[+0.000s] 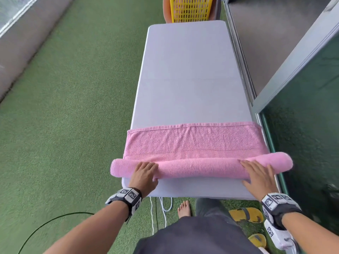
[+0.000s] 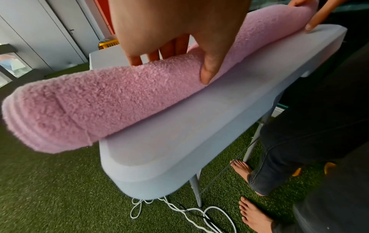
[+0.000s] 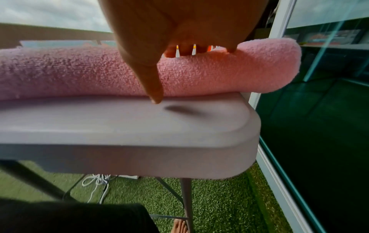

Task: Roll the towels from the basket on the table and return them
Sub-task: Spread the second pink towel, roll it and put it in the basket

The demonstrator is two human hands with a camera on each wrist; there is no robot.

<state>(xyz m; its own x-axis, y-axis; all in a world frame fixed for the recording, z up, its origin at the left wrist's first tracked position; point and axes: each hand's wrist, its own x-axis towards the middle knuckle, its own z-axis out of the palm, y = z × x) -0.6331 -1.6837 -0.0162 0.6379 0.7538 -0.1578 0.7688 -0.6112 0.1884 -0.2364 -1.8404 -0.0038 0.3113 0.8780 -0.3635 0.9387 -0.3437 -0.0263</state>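
A pink towel (image 1: 194,142) lies across the near end of the grey table (image 1: 189,70), its near part wound into a thick roll (image 1: 198,167) whose two ends overhang the table's sides. My left hand (image 1: 145,173) grips the roll near its left end, fingers (image 2: 173,47) curled over the top and thumb pressed into the near side. On the right part of the roll rests my right hand (image 1: 256,173), fingers laid fairly straight over it, thumb (image 3: 153,88) pointing down to the table (image 3: 139,126). A yellow basket (image 1: 190,9) stands beyond the table's far end.
Green turf surrounds the table. A glass door and its frame (image 1: 302,143) run close along the right side. White cables (image 1: 165,204) lie under the near edge, yellow sandals (image 1: 245,214) beside my bare foot (image 1: 184,208). A dark hose (image 1: 45,224) curves at lower left.
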